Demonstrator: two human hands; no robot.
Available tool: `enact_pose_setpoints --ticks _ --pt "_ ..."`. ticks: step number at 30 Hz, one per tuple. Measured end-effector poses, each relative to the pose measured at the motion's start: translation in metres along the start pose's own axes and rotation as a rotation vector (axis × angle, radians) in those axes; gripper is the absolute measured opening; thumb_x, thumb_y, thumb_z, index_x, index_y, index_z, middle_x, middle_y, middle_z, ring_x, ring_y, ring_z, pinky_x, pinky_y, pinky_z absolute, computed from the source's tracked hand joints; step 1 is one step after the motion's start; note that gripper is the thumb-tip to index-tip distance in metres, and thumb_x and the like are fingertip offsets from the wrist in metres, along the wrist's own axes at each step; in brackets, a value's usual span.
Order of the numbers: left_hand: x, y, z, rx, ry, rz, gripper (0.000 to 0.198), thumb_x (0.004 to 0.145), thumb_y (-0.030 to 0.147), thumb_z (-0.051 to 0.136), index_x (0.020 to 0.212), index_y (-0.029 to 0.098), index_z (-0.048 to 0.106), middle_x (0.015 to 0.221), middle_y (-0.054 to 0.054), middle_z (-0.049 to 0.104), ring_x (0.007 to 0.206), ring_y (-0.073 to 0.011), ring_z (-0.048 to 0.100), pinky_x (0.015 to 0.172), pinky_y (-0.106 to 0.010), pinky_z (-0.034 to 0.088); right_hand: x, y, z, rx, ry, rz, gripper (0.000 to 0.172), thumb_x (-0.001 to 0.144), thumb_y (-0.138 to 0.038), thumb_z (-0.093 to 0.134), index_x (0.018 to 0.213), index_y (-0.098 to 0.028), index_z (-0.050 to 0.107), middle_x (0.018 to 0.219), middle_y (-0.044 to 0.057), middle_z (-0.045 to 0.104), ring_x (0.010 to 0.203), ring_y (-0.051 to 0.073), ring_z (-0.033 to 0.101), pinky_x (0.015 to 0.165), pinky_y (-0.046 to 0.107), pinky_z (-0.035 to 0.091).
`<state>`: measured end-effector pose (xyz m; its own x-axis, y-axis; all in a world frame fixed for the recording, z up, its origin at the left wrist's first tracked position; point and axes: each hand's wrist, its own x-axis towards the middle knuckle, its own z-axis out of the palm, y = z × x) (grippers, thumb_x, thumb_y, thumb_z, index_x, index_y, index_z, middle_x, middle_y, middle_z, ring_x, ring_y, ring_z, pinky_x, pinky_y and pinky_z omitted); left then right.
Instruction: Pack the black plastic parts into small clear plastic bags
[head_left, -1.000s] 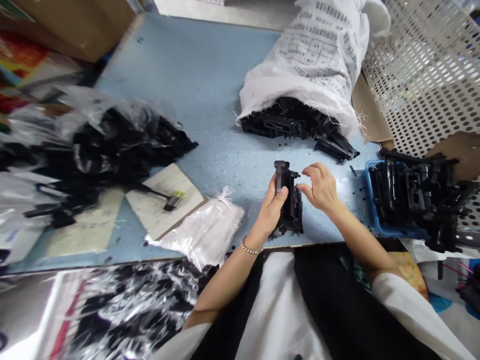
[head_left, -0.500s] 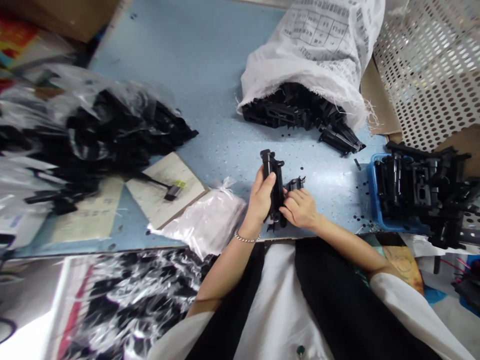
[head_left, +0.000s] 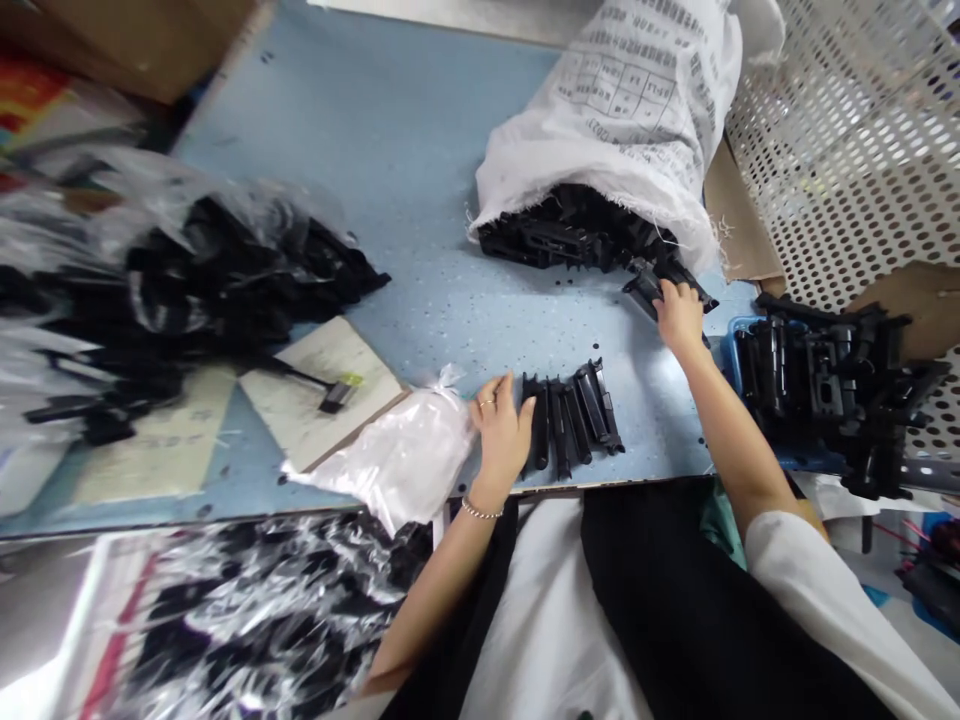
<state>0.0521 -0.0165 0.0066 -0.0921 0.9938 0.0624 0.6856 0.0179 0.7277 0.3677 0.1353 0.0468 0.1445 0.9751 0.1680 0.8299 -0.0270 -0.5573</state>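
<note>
Several long black plastic parts (head_left: 574,415) lie side by side near the front edge of the blue table. At their left end rests my left hand (head_left: 501,425), fingers apart and holding nothing, its thumb close to the nearest part. My right hand (head_left: 681,315) reaches out to the mouth of a white woven sack (head_left: 600,160). Its fingers are closed on a black plastic part (head_left: 643,288) that lies just outside the sack, among more such parts (head_left: 547,240) spilling from the opening.
A blue basket (head_left: 731,350) heaped with black parts stands at the right, by a perforated white panel (head_left: 847,150). To the left lie a white plastic bag (head_left: 405,450), a board (head_left: 322,350) with a hammer-like tool (head_left: 334,397), and black pieces in clear bags (head_left: 217,260).
Both hands have let go of the black part held upright; a row of parts now lies there. My right hand has moved away and right to the sack; my left has shifted slightly left and opened.
</note>
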Motion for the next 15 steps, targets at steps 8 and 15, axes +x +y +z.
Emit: enact_pose_setpoints --ticks 8,15 --pt "0.022 0.079 0.012 -0.963 -0.395 0.017 0.066 0.095 0.069 0.048 0.142 0.023 0.050 0.137 -0.012 0.062 0.126 -0.0279 0.060 0.106 -0.042 0.050 -0.120 -0.088 0.012 0.435 -0.110 -0.201 0.037 0.104 -0.053 0.039 0.103 -0.023 0.060 0.101 0.008 0.062 0.099 0.024 0.060 0.087 0.043 0.053" --pt "0.010 0.089 0.001 -0.971 -0.413 -0.164 0.055 0.086 0.065 0.067 0.118 0.021 0.058 0.073 0.001 0.061 0.065 -0.0171 0.062 0.066 -0.030 0.052 -0.094 -0.109 0.001 0.342 -0.014 -0.360 0.061 0.099 -0.074 0.023 0.081 -0.024 0.054 0.081 0.007 0.052 0.084 0.025 0.054 0.085 0.045 0.046"
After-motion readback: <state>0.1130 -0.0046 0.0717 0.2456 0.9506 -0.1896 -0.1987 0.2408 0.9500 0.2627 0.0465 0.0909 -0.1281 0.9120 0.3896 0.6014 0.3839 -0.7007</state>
